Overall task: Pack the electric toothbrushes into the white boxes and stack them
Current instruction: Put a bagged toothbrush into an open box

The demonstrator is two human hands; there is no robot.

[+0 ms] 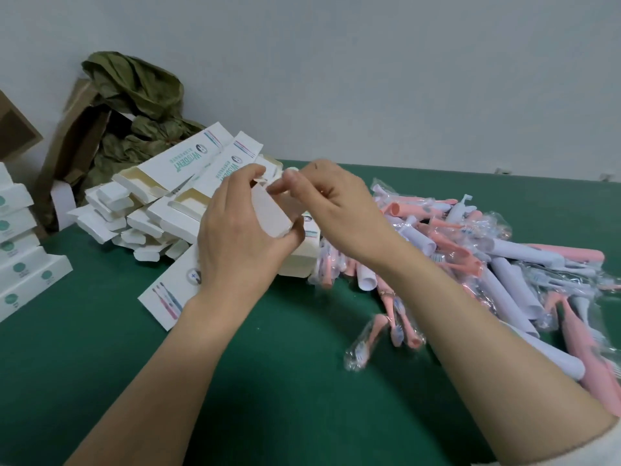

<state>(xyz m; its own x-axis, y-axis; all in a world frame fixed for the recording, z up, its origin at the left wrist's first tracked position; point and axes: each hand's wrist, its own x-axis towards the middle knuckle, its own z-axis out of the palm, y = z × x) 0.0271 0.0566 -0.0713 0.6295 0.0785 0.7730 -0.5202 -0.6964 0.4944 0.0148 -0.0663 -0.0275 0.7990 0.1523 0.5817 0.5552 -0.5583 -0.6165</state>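
Bare forearms [470, 331], pale right sleeve edge [606, 449]

Matt cardboard boxes [174, 183]; glossy plastic-wrapped toothbrushes [487, 257]; green cloth table [268, 381].

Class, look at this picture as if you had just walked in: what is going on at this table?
A person is packing toothbrushes at a green table. The left hand grips a white box held above the table, while the right hand pinches the flap at its top end. Whether a brush is already inside cannot be seen. Open empty boxes are heaped behind, closed boxes are stacked at the left edge, and wrapped pink and white toothbrushes lie piled on the right.
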